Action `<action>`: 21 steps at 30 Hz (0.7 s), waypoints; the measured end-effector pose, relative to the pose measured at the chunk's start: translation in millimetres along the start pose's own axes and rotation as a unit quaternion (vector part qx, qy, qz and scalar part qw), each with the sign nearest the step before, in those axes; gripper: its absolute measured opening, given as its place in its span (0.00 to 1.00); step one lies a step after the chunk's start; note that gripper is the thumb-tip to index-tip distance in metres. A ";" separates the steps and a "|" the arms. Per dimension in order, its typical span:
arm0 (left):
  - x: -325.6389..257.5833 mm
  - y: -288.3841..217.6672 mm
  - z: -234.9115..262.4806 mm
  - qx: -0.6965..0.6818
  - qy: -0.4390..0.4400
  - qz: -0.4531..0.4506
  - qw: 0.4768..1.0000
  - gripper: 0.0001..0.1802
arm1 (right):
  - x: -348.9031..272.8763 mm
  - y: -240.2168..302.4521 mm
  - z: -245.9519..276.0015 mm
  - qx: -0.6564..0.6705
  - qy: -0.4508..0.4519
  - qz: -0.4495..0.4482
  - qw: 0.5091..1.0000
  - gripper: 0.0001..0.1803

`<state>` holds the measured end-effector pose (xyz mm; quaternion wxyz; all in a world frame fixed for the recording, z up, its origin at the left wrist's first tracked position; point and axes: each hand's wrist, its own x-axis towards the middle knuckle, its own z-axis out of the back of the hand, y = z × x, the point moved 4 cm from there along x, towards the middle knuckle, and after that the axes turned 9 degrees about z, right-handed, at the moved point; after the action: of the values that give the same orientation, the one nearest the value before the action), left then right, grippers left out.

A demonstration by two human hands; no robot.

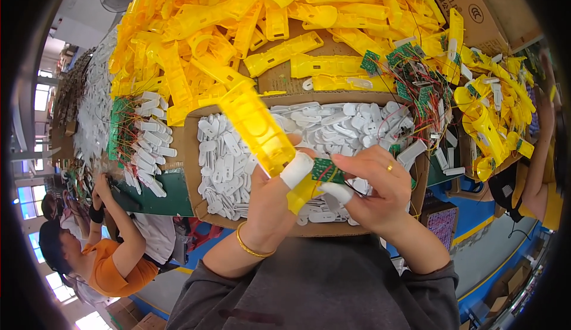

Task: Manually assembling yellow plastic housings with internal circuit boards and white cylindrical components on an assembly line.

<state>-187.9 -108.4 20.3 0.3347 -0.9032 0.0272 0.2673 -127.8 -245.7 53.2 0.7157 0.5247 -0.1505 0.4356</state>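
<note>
workbench (151, 196) | yellow plastic shells (238, 26) | cardboard tray (191, 169) (white parts) | circuit boards (410, 68)

Open air is left only directly above the cardboard tray (191, 169) of white plastic pieces (333, 130). The far side is blocked by heaped yellow plastic housings (238, 38), the right by tangled wired circuit boards (416, 86) (loose red wires overhang the tray), and the left by a seated person (107, 264).
</note>
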 end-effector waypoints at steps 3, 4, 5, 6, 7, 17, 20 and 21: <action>8.0 -4.6 1.2 0.036 0.052 0.022 0.998 0.22 | 17.3 7.3 5.4 0.041 0.036 -0.004 0.999 0.20; 10.0 -2.5 3.3 0.053 0.080 0.049 0.994 0.28 | 20.5 9.3 4.0 0.056 0.063 0.001 0.996 0.20; 9.9 2.4 6.9 0.046 0.115 0.058 0.991 0.38 | 18.4 6.4 -0.7 0.053 0.096 -0.003 0.994 0.22; 7.5 2.1 2.8 0.047 0.114 0.056 0.991 0.38 | 19.6 5.9 -3.2 0.054 0.095 -0.001 0.994 0.22; 4.3 2.0 -2.5 0.067 0.087 0.067 0.992 0.39 | 21.2 6.3 -7.3 0.042 0.104 0.000 0.994 0.22; 1.8 6.5 -4.4 0.042 0.024 0.082 0.995 0.36 | 25.7 9.2 -20.0 0.032 0.146 0.016 0.989 0.25; 4.0 11.8 2.1 0.038 0.069 0.075 0.994 0.34 | 32.4 2.5 -20.0 0.128 0.175 0.006 0.976 0.24; 4.4 11.7 1.4 0.038 0.069 0.076 0.994 0.34 | 32.1 1.3 -20.2 0.127 0.175 0.005 0.976 0.24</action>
<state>-187.5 -116.0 10.3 0.3447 -0.9017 0.1287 0.2272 -115.2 -212.8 67.4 0.6560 0.5263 0.0309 0.5400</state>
